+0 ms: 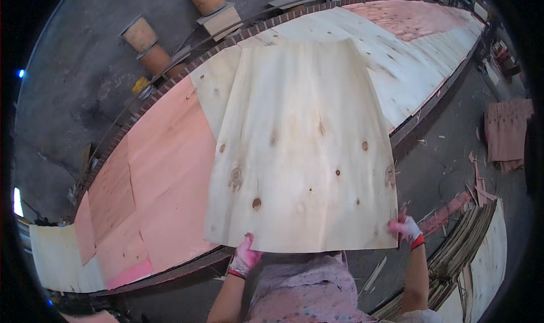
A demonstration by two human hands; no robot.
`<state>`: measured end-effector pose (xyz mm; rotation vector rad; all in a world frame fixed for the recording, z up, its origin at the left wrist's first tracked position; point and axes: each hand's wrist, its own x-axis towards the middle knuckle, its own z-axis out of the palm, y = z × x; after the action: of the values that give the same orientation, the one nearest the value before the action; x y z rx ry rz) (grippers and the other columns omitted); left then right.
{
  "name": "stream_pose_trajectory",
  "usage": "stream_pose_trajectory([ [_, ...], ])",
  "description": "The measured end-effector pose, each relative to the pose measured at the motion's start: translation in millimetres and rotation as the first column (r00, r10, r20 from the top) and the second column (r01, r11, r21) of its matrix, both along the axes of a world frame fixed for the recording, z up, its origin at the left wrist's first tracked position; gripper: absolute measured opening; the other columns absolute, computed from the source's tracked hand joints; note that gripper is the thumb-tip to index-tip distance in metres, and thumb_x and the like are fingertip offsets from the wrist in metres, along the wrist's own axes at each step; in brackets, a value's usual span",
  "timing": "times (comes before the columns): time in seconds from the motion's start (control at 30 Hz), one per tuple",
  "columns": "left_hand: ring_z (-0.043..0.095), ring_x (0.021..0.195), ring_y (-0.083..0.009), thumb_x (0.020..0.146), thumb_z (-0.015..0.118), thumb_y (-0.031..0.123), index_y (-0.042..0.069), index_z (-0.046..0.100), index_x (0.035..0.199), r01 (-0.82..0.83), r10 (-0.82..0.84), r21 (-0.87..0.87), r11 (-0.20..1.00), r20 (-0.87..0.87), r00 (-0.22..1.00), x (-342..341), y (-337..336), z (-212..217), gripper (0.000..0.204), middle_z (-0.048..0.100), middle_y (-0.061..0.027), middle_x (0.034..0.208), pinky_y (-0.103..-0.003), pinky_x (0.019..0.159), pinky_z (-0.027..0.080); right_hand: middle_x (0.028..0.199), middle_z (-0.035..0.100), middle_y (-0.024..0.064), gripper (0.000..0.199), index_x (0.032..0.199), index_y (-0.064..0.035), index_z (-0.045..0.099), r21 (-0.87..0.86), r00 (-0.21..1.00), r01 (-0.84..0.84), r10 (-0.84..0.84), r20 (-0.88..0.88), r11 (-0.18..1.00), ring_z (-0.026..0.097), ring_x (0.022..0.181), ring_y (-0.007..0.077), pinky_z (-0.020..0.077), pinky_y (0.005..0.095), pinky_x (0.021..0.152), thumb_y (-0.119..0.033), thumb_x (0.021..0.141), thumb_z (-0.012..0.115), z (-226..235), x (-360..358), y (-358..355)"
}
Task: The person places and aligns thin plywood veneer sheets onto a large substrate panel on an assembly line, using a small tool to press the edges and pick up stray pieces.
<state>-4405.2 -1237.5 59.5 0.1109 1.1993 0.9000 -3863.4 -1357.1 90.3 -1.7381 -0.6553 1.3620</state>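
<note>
A large pale wood veneer sheet [300,170] with several dark knots spans the middle of the view, bowed along its length. My left hand [246,257], in a pink-stained white glove with a red cuff, grips its near edge towards the left corner. At the near right corner, my right hand [406,228], gloved alike, holds the side edge, its fingers partly hidden. Beneath and beyond the sheet lies a long work surface covered with pink veneer sheets [170,192] on the left and pale veneer sheets [323,28] at the far right.
A stack of veneer sheets [462,249] stands close on my right, with pink scraps [447,212] beside it. Reddish sheets [508,131] lie farther right. Along the far side runs a brick-like edge [272,22] with a rail; cylindrical drums [140,35] stand beyond it.
</note>
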Motion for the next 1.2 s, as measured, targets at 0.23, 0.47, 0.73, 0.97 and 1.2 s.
stream_pose_trajectory([
  [0.23,0.058,0.083,-0.0118,0.096,0.050,0.029,0.001,0.056,0.122,0.722,0.186,0.393,0.569,-0.917,0.353,-114,12,80,0.038,0.060,-0.0031,0.101,-0.026,0.070,0.048,0.082,0.064,0.0037,0.033,0.093,0.0015,0.065,-0.288,0.988,-0.145,0.122,-0.098,0.947,0.059,0.070,0.0137,0.0486,0.0276,0.067,-0.018,0.072,0.080,-22,-81,3],
  [0.47,0.050,0.118,-0.0211,0.095,0.050,0.024,-0.001,0.047,0.131,-0.203,0.327,0.355,0.912,-0.333,0.884,-265,-40,77,0.044,0.052,-0.0127,0.130,-0.035,0.097,0.044,0.079,0.061,0.0024,0.038,0.098,0.0024,0.064,-0.008,0.968,-0.230,0.227,-0.107,0.973,0.054,0.069,0.0106,0.0427,0.0250,0.061,-0.025,0.074,0.072,52,-238,138],
  [0.73,0.051,0.113,-0.0205,0.097,0.046,0.032,-0.001,0.048,0.128,-0.271,0.448,0.435,0.859,-0.381,0.808,-422,-16,52,0.045,0.053,-0.0082,0.123,-0.039,0.095,0.044,0.073,0.059,-0.0009,0.036,0.088,-0.0028,0.065,0.073,0.955,-0.221,0.231,-0.187,0.973,0.051,0.063,0.0094,0.0395,0.0242,0.056,-0.033,0.072,0.077,-37,-437,264],
  [0.97,0.058,0.103,-0.0230,0.094,0.052,0.028,-0.004,0.053,0.116,-0.464,0.528,0.296,0.835,-0.191,0.828,-453,-44,34,0.039,0.060,-0.0118,0.113,-0.037,0.090,0.048,0.071,0.059,0.0003,0.036,0.087,-0.0022,0.065,-0.156,0.982,-0.098,0.070,-0.176,0.983,0.053,0.063,0.0100,0.0416,0.0254,0.055,-0.032,0.071,0.078,-47,-479,207],
  [1.2,0.057,0.106,-0.0219,0.094,0.050,0.037,-0.002,0.052,0.120,-0.396,0.448,0.225,0.890,-0.269,0.853,-472,-56,19,0.047,0.059,-0.0106,0.117,-0.034,0.091,0.047,0.072,0.059,0.0016,0.029,0.086,-0.0028,0.065,-0.180,0.996,-0.081,0.086,0.018,0.980,0.051,0.057,0.0120,0.0421,0.0258,0.052,-0.024,0.071,0.077,-30,-502,204],
])
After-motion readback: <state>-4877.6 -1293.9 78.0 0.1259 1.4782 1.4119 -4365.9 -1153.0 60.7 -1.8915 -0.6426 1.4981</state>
